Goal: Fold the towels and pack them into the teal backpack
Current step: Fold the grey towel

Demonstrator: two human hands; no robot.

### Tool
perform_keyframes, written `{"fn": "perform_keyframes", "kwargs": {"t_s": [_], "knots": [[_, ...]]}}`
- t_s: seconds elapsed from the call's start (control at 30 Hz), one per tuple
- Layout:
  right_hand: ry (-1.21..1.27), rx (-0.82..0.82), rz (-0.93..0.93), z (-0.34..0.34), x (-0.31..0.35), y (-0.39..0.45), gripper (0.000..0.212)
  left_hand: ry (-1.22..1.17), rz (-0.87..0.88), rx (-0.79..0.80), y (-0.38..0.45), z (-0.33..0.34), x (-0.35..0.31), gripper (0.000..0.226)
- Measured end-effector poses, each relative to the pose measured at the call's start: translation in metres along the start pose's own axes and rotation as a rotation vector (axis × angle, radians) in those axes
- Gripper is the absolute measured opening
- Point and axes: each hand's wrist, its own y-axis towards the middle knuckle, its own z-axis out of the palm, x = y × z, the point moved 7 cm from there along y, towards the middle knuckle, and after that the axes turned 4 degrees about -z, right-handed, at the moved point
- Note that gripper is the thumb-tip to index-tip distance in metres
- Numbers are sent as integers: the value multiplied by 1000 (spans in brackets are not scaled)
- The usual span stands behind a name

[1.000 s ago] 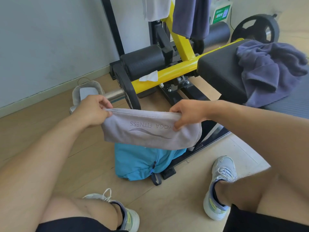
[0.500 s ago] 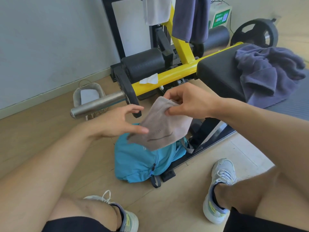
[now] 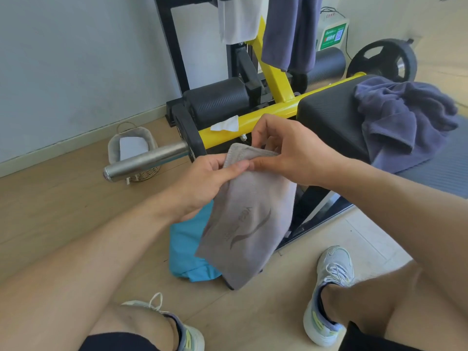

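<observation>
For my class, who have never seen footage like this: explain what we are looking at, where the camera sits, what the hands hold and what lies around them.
The camera is worn on a person's head, looking down at their own arms and legs. Both the left hand and right hand grip the top edge of a folded grey towel, which hangs over a teal backpack on the wooden floor. Ahead stands a yellow-and-black gym bench with a crumpled purple towel on its pad. Two more towels hang from the frame above.
</observation>
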Motion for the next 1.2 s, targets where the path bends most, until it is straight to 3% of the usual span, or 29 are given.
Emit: {"fn": "perform_keyframes", "kwargs": {"t_s": [0.13,0.4,0.53,0.67,0.83,1.03,1.2], "knots": [[-16,11,29,1,-3,0,22,-107,-100,-12,-1,-4,7,41],[37,-29,-55,1,7,-2,14,-194,-195,37,-2,-3,13,36],[1,-54,-153,-1,16,-3,11,-123,-218,-26,-2,-5,17,31],[-32,-13,-191,1,26,-5,13,-77,-224,-197,1,-14,22,32],[-23,131,-158,17,31,-10,10,59,-132,-244,0,-22,19,25],[73,-107,44,15,13,-4,8,56,42,-183,-2,-13,4,22],[63,-122,103,15,9,-3,11,83,35,-110,-5,-9,1,25]]}}
